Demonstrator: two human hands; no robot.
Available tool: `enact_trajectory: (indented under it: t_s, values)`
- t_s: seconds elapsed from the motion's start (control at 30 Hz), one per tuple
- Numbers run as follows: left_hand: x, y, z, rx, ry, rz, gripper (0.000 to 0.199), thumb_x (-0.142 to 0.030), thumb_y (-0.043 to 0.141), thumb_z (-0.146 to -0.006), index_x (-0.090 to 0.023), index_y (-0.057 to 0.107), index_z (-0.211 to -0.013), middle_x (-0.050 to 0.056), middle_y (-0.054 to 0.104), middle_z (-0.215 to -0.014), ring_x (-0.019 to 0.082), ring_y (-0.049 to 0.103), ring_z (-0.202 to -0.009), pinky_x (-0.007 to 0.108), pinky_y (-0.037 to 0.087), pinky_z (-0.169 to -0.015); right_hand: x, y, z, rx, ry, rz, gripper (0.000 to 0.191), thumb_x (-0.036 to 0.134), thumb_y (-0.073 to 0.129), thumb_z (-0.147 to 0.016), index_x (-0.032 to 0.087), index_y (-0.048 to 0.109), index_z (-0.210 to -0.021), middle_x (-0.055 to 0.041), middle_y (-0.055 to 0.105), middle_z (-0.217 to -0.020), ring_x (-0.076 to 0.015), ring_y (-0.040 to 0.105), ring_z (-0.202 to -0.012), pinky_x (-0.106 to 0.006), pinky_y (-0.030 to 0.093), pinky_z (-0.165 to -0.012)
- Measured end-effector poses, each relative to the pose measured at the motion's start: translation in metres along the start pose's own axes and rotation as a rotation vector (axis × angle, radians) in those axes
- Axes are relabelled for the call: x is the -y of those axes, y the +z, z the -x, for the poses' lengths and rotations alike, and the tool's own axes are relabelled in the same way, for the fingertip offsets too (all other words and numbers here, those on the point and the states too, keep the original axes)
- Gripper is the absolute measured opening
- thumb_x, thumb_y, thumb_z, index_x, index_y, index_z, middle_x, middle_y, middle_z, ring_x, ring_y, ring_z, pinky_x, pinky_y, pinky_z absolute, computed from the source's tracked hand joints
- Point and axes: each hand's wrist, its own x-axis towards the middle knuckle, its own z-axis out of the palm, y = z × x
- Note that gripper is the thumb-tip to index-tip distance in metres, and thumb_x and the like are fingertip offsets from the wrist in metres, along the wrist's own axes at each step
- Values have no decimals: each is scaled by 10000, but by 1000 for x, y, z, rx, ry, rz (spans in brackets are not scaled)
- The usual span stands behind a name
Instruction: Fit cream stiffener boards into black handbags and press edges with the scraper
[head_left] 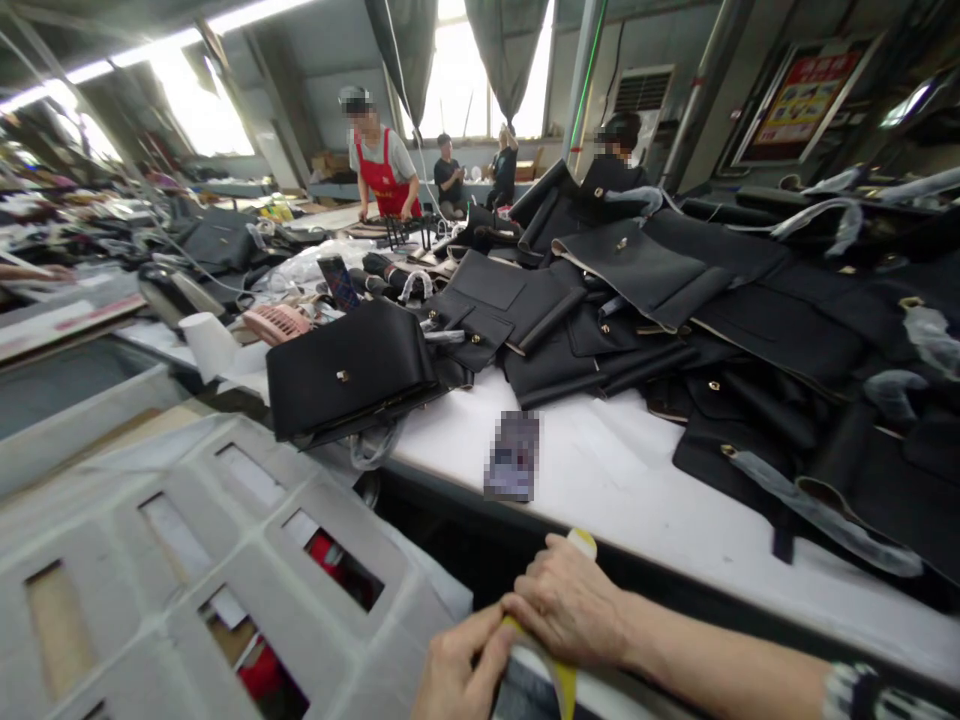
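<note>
My right hand (574, 600) is closed around a yellow-and-white strip (566, 690), one end of which pokes out past the fingers. Close against it, my left hand (459, 668) pinches the same strip at its near side. Below both hands lies a dark, grey-streaked piece (525, 685), cut off by the bottom of the view; whether it is joined to the strip I cannot tell. A blurred phone-like rectangle (513, 456) lies on the white tabletop (600, 480) just beyond my hands.
Black bags (352, 370) and flat black bag parts (772, 320) are heaped across the table, some handles wrapped in clear plastic. A grey divider with rectangular slots (180, 530) stands at left. A white cup (206, 345) and pink basket (276, 323) sit behind. People work farther back.
</note>
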Motion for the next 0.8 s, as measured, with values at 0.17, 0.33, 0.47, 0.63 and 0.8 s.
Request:
enact_trajectory:
  t_s: [0.17,0.33,0.47,0.63,0.8]
  values:
    - [14,0,-8,98,-188,616,554,-558,412,-973,-138,703,-1186,98,708,-1130,280,606,-1116,367,429,-1016,3,-7,4,50,62,-43,503,405,257,-1060,208,625,-780,-15,660,-681,-146,509,-606,-353,165,-644]
    - [27,-3,-19,121,-281,717,467,-440,715,-822,-125,711,-1166,129,710,-1133,305,593,-1152,391,402,-1033,2,-9,13,77,106,-32,532,405,239,-1063,186,584,-721,-28,659,-679,-147,511,-611,-355,179,-650]
    - [25,-10,-26,200,-338,698,546,-412,785,-744,-129,693,-1201,127,727,-1075,292,632,-1063,412,402,-1022,-3,-10,18,92,125,-51,543,421,247,-1058,180,583,-705,-36,658,-675,-145,527,-625,-349,209,-662]
    - [18,-15,-28,248,-328,646,512,-395,778,-748,-158,699,-1196,115,703,-1162,281,627,-1070,402,404,-1021,-13,-5,29,87,345,-274,598,458,231,-1050,173,572,-650,-16,635,-635,-123,533,-580,-304,272,-628]
    - [17,-11,-31,266,-267,646,464,-396,715,-817,-140,694,-1203,106,717,-1107,265,620,-1075,342,429,-961,-19,-4,31,62,540,-381,646,529,212,-1031,183,557,-608,0,574,-546,-117,478,-497,-277,255,-538]
